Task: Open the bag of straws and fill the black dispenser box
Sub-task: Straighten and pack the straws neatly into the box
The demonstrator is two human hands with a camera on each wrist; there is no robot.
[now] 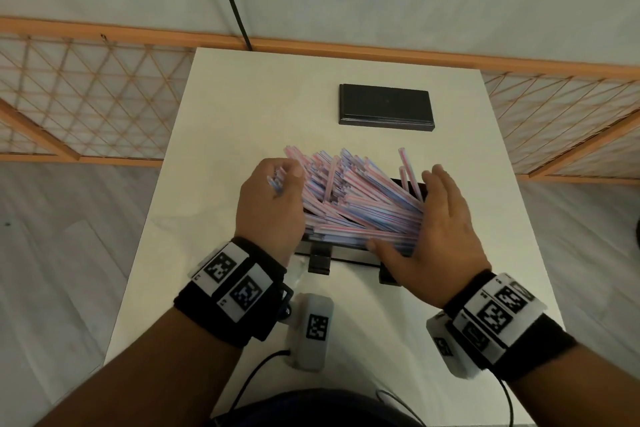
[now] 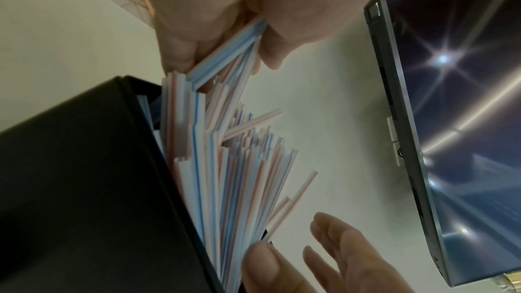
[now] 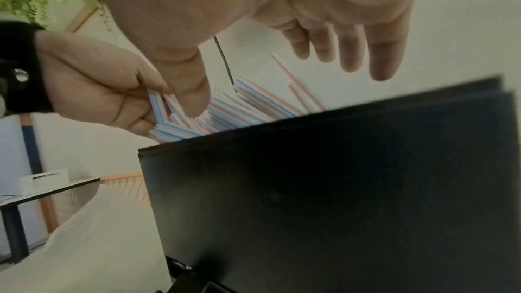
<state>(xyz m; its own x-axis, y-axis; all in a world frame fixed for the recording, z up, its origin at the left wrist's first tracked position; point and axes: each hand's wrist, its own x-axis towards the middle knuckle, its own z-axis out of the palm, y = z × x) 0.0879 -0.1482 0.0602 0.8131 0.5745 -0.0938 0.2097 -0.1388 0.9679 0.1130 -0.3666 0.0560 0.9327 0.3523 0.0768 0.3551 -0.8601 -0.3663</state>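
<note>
The black dispenser box point(image 1: 320, 262) stands on the white table point(image 1: 221, 135), heaped with pink-and-blue striped straws point(image 1: 353, 198) that fan out crookedly over its far rim. My left hand point(image 1: 273, 198) is at the pile's left end and pinches a few straws point(image 2: 225, 52) between thumb and curled fingers. At the right end my right hand point(image 1: 440, 218) is flat with straight fingers point(image 3: 352, 52), its palm against the straw tips and its thumb along the near side. The box's dark wall point(image 3: 338, 186) fills the right wrist view, with straws point(image 3: 225, 110) poking above it.
A flat glossy black lid point(image 1: 386, 107) lies on the far part of the table, and in the left wrist view the lid point(image 2: 451, 119) is beyond the straws. A wooden lattice screen point(image 1: 86, 97) runs behind and beside the table. A black cable point(image 1: 232, 0) hangs at the far edge.
</note>
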